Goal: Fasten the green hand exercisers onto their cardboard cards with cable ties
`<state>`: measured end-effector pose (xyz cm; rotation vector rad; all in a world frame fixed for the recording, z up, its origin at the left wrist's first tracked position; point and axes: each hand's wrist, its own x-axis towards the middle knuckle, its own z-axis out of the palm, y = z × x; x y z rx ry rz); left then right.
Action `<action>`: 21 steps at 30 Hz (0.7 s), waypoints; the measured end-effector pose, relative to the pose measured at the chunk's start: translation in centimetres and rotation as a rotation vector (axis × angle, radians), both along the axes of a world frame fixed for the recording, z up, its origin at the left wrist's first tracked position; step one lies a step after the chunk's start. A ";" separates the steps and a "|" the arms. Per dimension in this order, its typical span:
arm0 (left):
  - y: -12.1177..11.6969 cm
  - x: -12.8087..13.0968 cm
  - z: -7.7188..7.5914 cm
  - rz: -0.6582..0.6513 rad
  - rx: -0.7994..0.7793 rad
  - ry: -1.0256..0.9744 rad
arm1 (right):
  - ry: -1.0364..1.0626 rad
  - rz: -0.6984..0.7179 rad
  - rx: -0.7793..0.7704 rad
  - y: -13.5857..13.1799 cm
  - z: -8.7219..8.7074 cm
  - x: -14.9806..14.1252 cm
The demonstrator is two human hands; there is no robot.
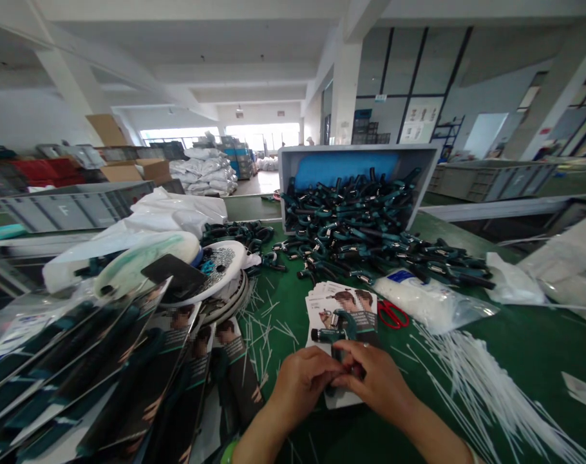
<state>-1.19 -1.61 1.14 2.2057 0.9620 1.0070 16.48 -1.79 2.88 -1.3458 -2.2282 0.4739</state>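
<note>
A dark green hand tool with black grips [344, 322] lies on the top printed card [370, 328] of a small stack. Both hands meet over the tool's lower part. My left hand [302, 380] is closed, its fingertips pinched near the tool; whatever is between them is hidden. From the other side, my right hand [377, 377] closes its thumb and fingers about the tool's lower end. White cable ties [486, 386] are heaped to the right, with more loose ties [266, 328] scattered to the left. Red-handled scissors [393, 314] rest beside the cards.
A tipped grey bin [284, 193] spills similar tools [351, 225] onto the green table [293, 283]. Carded tools [114, 386] pile up at left, near a white round dish of small metal parts [235, 254]. A plastic bag of ties [431, 303] lies at right.
</note>
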 end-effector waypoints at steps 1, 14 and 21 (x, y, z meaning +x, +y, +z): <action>0.0 0.0 0.2 -0.006 0.001 0.028 | 0.025 0.008 0.004 -0.2 -0.2 0.2; -0.2 1.0 -0.6 0.092 -0.046 -0.038 | 0.017 0.146 0.262 -0.9 1.0 2.4; -0.2 1.4 0.3 0.102 -0.080 -0.029 | -0.043 0.058 0.361 -1.1 -0.2 0.9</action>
